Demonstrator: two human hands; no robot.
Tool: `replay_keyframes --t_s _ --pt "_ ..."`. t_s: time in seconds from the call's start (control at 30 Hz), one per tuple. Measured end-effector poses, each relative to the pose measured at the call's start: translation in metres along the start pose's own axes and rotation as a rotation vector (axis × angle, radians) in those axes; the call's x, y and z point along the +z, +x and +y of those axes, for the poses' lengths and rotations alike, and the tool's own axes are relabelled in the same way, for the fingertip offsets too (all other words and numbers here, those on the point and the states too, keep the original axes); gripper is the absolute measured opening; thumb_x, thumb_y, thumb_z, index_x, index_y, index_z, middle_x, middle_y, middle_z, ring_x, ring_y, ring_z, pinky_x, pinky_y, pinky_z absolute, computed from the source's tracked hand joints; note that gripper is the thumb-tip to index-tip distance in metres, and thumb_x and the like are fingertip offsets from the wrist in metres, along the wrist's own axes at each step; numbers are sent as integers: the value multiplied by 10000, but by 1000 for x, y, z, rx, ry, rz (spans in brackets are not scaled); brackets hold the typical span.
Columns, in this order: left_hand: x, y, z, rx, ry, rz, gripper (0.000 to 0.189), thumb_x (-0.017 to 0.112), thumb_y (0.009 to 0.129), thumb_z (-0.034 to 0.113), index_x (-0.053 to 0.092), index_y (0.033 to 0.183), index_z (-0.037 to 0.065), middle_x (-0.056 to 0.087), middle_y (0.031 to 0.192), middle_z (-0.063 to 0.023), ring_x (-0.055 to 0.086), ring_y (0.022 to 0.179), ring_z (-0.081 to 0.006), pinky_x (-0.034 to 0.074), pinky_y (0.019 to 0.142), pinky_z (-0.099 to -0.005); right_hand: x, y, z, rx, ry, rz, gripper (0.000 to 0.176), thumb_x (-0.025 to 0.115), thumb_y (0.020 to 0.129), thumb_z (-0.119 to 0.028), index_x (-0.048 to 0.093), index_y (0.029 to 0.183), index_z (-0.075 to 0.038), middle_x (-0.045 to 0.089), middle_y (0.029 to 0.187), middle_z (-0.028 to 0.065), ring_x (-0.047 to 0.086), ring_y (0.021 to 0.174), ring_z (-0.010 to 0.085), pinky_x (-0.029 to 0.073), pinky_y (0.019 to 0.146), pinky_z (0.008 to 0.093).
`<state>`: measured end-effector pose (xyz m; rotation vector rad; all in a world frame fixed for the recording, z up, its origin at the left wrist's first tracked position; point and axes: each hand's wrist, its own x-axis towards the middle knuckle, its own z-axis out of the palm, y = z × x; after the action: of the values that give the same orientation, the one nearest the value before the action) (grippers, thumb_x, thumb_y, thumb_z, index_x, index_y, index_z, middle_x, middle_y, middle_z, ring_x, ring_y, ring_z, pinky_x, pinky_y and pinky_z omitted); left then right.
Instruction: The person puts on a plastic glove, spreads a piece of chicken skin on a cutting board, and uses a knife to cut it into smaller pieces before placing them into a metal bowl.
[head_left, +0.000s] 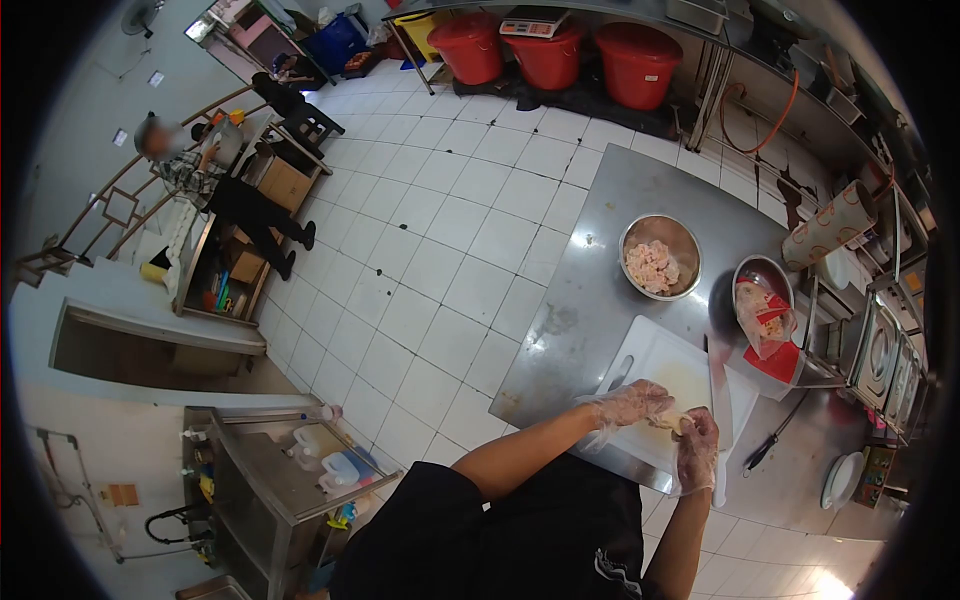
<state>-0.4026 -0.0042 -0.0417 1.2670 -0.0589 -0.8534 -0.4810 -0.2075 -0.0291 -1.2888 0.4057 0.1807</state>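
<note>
Both of my hands wear clear plastic gloves and are over a white cutting board [640,350]. Between them is a small pale piece of raw meat [674,420]. My left hand [640,402] has its fingers closed on one side of the piece. On the other side, my right hand [697,450] pinches it. The fingers partly cover the piece. A knife [719,388] lies along the right side of the board, close to my right hand. Beyond the board stands a steel bowl [688,232] with pale pink raw meat pieces [652,267] inside.
A second steel bowl [752,266] holds a red-printed plastic bag [765,320], beside a red container [775,362]. A dark-handled tool [775,440] lies to the right on the steel table [560,320]. A person [235,190] stands at a cabinet far left. Red tubs [640,65] line the back.
</note>
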Motion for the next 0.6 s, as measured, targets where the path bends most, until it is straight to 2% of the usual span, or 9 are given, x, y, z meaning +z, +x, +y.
replay_keyframes --t_s 0.1,0.17,0.23,0.27,0.37,0.43,0.53,0.6 --pt "7 3 -13 -6 -29 122 501 664 1044 501 662 933 12 619 829 -20 608 827 -133 519 829 -301 -3 -1 2 -2 280 -15 116 695 996 -124 602 1002 -56 636 926 31 615 840 130 512 784 292" --pt "2 3 -5 -71 -12 57 508 645 1053 506 652 891 24 588 793 -9 579 782 -130 506 788 -293 -6 -3 0 -36 412 -35 147 707 1000 -153 600 1010 -53 643 955 39 625 883 145 520 839 316" --pt "-16 16 -15 -6 2 -163 529 587 1071 539 649 911 38 572 815 -19 544 777 -144 480 771 -303 -10 -1 -6 -77 515 -65 189 731 1002 -181 596 1023 -50 648 975 42 629 922 153 521 886 327" --pt "-23 22 -22 26 8 -272 542 559 1079 556 648 921 45 563 827 -24 527 775 -151 467 762 -308 -15 -1 -7 -100 493 -53 203 736 1002 -193 592 1029 -51 643 970 42 626 931 155 515 904 333" --pt "-25 13 -4 63 57 -218 517 530 1110 489 554 790 84 483 731 -4 472 738 -133 445 727 -313 -24 1 -13 -175 437 -28 216 740 1001 -203 590 1030 -50 633 958 39 612 951 159 494 941 341" --pt "-28 18 -13 71 52 -166 500 507 1121 463 603 821 75 487 749 -6 477 743 -135 451 734 -311 -24 -1 -22 -235 412 -17 185 724 997 -178 598 1009 -44 627 954 33 596 953 158 475 946 337" --pt "-30 14 -12 120 118 -63 426 517 1118 398 679 941 47 555 797 -28 530 771 -150 482 761 -323 -32 -8 -41 -279 -183 173 128 680 981 -132 610 968 -25 623 940 45 571 935 156 452 932 334" --pt "-24 6 -4 128 223 55 348 546 1101 340 708 1063 34 623 857 -56 583 808 -167 508 793 -337 -11 -22 -67 -403 -586 298 105 640 978 -106 612 950 -9 621 929 66 567 920 155 449 910 334"
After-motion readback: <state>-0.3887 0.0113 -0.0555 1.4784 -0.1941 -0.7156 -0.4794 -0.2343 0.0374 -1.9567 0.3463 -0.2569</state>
